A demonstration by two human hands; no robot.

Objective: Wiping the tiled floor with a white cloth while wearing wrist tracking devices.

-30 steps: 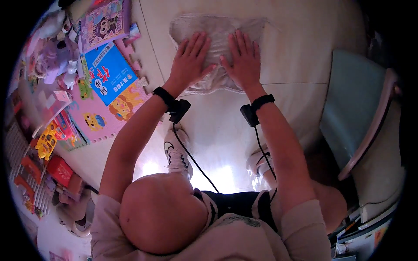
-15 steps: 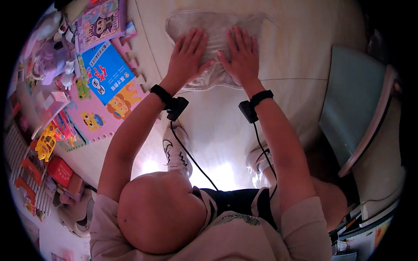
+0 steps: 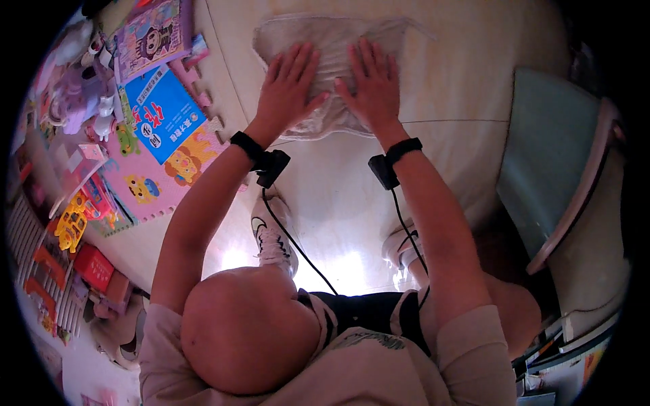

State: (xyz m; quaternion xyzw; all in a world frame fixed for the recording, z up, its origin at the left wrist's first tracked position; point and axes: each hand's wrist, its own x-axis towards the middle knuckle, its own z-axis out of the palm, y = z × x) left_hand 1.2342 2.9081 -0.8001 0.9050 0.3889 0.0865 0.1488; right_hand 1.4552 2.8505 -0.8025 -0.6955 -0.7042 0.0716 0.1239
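A pale, thin cloth (image 3: 332,40) lies spread on the tiled floor at the top middle, with wrinkles between my hands and a bunched near edge. My left hand (image 3: 288,91) rests flat on its left half, fingers apart and pointing away from me. On the right half, my right hand (image 3: 374,88) lies flat too, fingers stretched out. The two thumbs point toward each other with a small gap between them. Each wrist wears a black strap with a small dark device and a cable.
To the left, a pink foam mat (image 3: 152,193) carries a blue book (image 3: 164,115), a purple illustrated book (image 3: 154,37) and several toys. A yellow toy (image 3: 71,223) and a red box (image 3: 93,267) sit nearer. A grey-green panel with a pale rim (image 3: 548,162) stands at the right.
Both hands stay flat on the cloth, in nearly the same place. The whole view has shifted only slightly.
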